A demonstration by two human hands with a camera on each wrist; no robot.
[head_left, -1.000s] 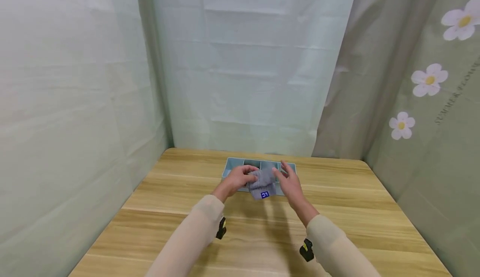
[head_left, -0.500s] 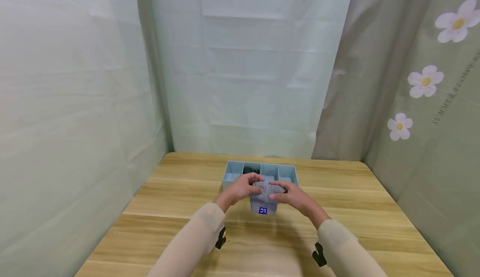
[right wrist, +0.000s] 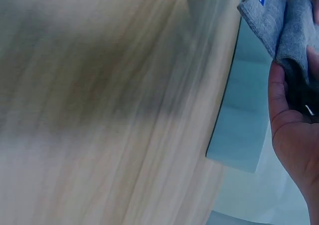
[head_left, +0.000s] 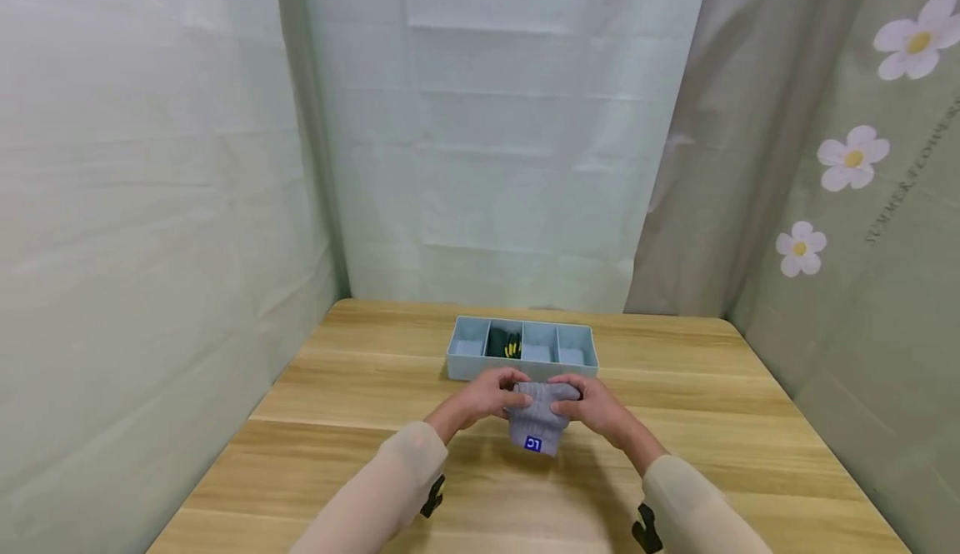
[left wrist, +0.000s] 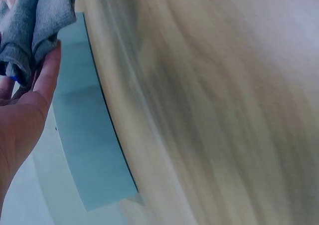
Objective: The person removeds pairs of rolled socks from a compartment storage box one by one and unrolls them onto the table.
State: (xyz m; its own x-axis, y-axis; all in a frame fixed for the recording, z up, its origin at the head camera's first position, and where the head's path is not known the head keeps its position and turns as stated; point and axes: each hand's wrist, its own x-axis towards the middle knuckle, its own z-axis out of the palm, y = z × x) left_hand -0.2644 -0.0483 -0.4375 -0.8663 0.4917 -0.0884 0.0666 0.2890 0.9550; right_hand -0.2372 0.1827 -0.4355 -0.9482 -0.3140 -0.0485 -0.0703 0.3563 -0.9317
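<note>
A grey ribbed sock (head_left: pixel 537 425), folded over on itself, is held up between both hands in front of the box. A blue label with white letters shows on its lower flap. My left hand (head_left: pixel 486 397) pinches its left side, thumb on the near face. On the opposite side my right hand (head_left: pixel 596 411) grips the fold the same way. Both wrist views show the sock (left wrist: pixel 22 30) bent double, with fingers under its edge; the right wrist view shows a dark inside at the open end of the sock (right wrist: pixel 294 40).
Behind the hands a light blue box (head_left: pixel 480 368) with several compartments stands on the wooden table (head_left: pixel 360 387). A dark green folded bundle (head_left: pixel 498 343) with yellow stripes lies in its second compartment from the left. Pale curtains (head_left: pixel 487 162) close off the back and sides.
Both hands have drawn the grey sock nearer, away from over the box, so the compartments show. The right hand's raised fingers have come down to grip the sock.
</note>
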